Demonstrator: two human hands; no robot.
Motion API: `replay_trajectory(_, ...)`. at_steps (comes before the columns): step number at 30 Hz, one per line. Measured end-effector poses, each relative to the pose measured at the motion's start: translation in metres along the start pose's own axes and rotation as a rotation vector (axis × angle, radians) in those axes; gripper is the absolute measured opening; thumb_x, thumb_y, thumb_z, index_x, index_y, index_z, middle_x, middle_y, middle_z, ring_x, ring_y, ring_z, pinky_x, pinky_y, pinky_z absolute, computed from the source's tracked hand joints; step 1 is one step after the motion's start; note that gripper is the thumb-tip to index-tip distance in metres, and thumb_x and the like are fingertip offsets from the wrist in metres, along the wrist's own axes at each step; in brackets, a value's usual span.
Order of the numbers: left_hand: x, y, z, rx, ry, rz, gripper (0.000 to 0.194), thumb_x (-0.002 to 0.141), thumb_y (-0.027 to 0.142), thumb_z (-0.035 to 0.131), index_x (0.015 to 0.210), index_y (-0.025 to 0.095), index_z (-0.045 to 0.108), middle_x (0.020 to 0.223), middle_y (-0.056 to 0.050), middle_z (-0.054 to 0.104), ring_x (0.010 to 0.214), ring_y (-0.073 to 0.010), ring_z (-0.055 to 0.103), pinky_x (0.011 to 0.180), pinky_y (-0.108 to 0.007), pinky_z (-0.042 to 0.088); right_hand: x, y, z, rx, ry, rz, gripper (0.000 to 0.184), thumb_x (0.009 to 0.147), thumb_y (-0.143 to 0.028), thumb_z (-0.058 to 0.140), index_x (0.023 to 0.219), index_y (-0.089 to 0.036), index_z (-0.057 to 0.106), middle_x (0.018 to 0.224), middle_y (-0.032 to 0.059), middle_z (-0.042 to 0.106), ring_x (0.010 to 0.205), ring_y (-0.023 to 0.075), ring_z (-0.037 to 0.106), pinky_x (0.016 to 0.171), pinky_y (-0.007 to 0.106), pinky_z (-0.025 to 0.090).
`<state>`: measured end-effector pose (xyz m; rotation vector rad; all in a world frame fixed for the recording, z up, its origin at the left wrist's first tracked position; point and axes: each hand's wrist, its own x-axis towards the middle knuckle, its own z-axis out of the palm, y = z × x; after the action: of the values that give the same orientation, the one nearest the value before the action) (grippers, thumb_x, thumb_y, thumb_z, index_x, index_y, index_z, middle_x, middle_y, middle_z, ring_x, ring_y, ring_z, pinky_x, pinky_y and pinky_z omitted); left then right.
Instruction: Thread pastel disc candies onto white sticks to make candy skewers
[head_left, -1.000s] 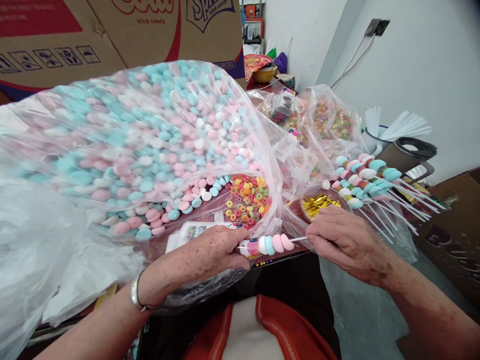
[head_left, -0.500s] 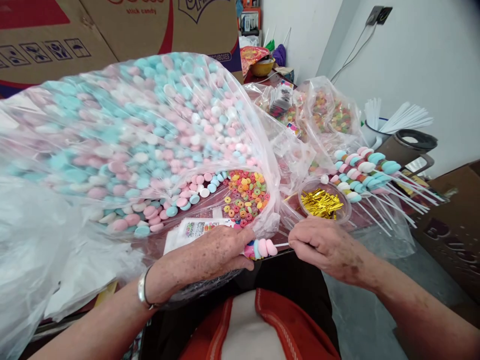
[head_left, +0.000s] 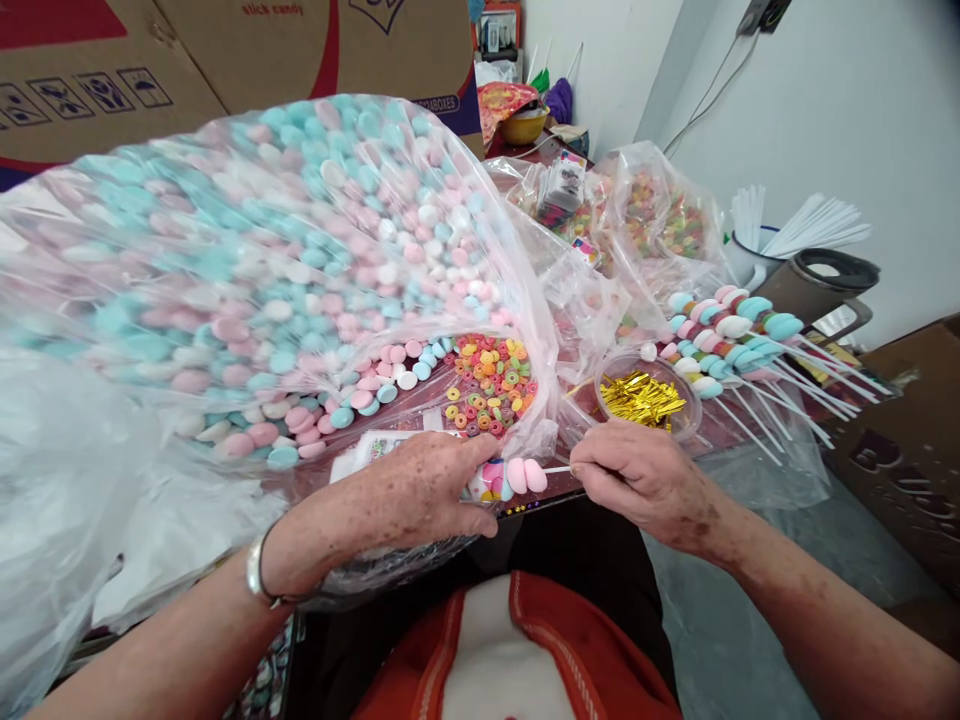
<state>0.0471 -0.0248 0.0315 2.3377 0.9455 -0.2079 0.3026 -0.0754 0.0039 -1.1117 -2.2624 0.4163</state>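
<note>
My left hand (head_left: 420, 488) is closed on a small printed plastic bag (head_left: 490, 482), pinched between thumb and fingers. A candy skewer (head_left: 527, 476) sticks out of the bag's right side, with pink and blue pieces showing; the rest is hidden by the bag and hand. Its white stick (head_left: 556, 470) ends in my right hand (head_left: 630, 476), whose fingertips pinch it. Behind my left hand lies a stack of printed bags (head_left: 367, 448), partly covered by it. Close beyond my right hand stands a clear round tub of gold twist ties (head_left: 643, 400).
A big clear bag of pastel candies (head_left: 300, 240) lies open on the left, with ring candies (head_left: 491, 385) at its mouth. Finished skewers (head_left: 735, 340) are piled at right, near a mug of white sticks (head_left: 757, 250) and a dark jug (head_left: 817, 285). Cartons (head_left: 247, 60) stand behind.
The skewer has shifted left into the printed bag, so fewer candies show outside it. Both hands have moved slightly left, still gripping bag and stick.
</note>
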Motion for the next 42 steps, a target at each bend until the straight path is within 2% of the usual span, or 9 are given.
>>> replay_trajectory(6,0.000,-0.005,-0.010,-0.235,-0.204,-0.084,0.042,0.067,0.045,0.080,0.098,0.021,0.065,0.080,0.004,0.063,0.072,-0.0176,0.056,0.058,-0.024,0.034,0.004,0.000,-0.001,-0.148,0.071,-0.172,0.021,0.093,-0.012,0.048,0.077,-0.019,0.060,0.065,0.0007,0.058,0.064,0.0145,0.046,0.066,0.031,0.035)
replay_trajectory(10,0.004,-0.013,-0.006,-0.433,-0.255,-0.051,0.050,0.063,0.055,0.081,0.093,0.018,0.065,0.078,0.005,0.059,0.070,-0.0154,0.051,0.057,-0.022,0.034,0.002,0.000,-0.002,-0.219,0.117,-0.293,0.014,0.092,-0.012,0.054,0.084,-0.020,0.062,0.067,0.0000,0.060,0.066,0.0149,0.046,0.070,0.034,0.036)
replay_trajectory(16,0.010,-0.012,-0.007,-0.519,-0.454,-0.003,0.047,0.060,0.057,0.081,0.075,0.019,0.057,0.062,0.007,0.046,0.058,-0.0115,0.040,0.051,-0.022,0.031,0.003,-0.002,-0.012,-0.277,0.092,-0.388,0.011,0.094,-0.015,0.055,0.099,-0.020,0.063,0.078,0.0017,0.067,0.072,0.0164,0.048,0.074,0.037,0.039)
replay_trajectory(19,0.010,-0.011,-0.009,-0.507,-0.482,-0.024,0.045,0.061,0.055,0.081,0.072,0.019,0.056,0.060,0.007,0.046,0.056,-0.0111,0.040,0.048,-0.022,0.030,0.004,-0.002,-0.013,-0.280,0.075,-0.407,0.013,0.095,-0.014,0.053,0.100,-0.018,0.064,0.078,0.0020,0.066,0.073,0.0168,0.048,0.073,0.038,0.039)
replay_trajectory(26,0.009,-0.010,-0.004,-0.629,-0.449,-0.156,0.044,0.062,0.045,0.081,0.091,0.021,0.059,0.060,0.008,0.050,0.049,-0.0116,0.045,0.042,-0.022,0.032,0.000,-0.001,0.005,-0.234,0.079,-0.385,0.012,0.094,-0.015,0.053,0.089,-0.018,0.063,0.071,0.0006,0.060,0.067,0.0156,0.044,0.068,0.035,0.035)
replay_trajectory(30,0.011,-0.003,-0.001,-0.401,-0.354,-0.116,0.033,0.064,0.036,0.081,0.085,0.021,0.059,0.065,0.007,0.056,0.058,-0.0141,0.050,0.048,-0.023,0.031,0.000,-0.007,0.012,-0.107,0.029,-0.161,0.023,0.093,-0.014,0.047,0.073,-0.019,0.058,0.064,-0.0001,0.055,0.063,0.0146,0.045,0.064,0.032,0.033)
replay_trajectory(35,0.010,0.004,0.005,-0.187,-0.180,-0.012,0.030,0.069,0.036,0.079,0.084,0.022,0.057,0.072,0.005,0.058,0.065,-0.0159,0.053,0.054,-0.025,0.031,-0.003,-0.017,0.018,0.161,-0.163,0.126,0.026,0.094,-0.015,0.045,0.070,-0.019,0.055,0.064,-0.0024,0.059,0.059,0.0109,0.049,0.060,0.025,0.034)
replay_trajectory(39,0.007,0.005,0.006,-0.132,-0.142,-0.006,0.030,0.072,0.035,0.077,0.091,0.023,0.058,0.076,0.004,0.059,0.069,-0.0180,0.055,0.057,-0.025,0.031,-0.003,-0.015,0.023,0.112,-0.053,0.060,0.024,0.094,-0.014,0.046,0.073,-0.018,0.056,0.067,-0.0010,0.061,0.063,0.0122,0.049,0.063,0.027,0.035)
replay_trajectory(42,0.004,0.005,-0.003,-0.151,-0.137,-0.035,0.042,0.068,0.047,0.080,0.095,0.022,0.059,0.077,0.004,0.059,0.070,-0.0185,0.055,0.057,-0.025,0.031,-0.002,-0.011,0.020,0.012,0.064,-0.058,0.022,0.094,-0.014,0.046,0.076,-0.018,0.058,0.067,-0.0002,0.057,0.063,0.0136,0.045,0.065,0.029,0.033)
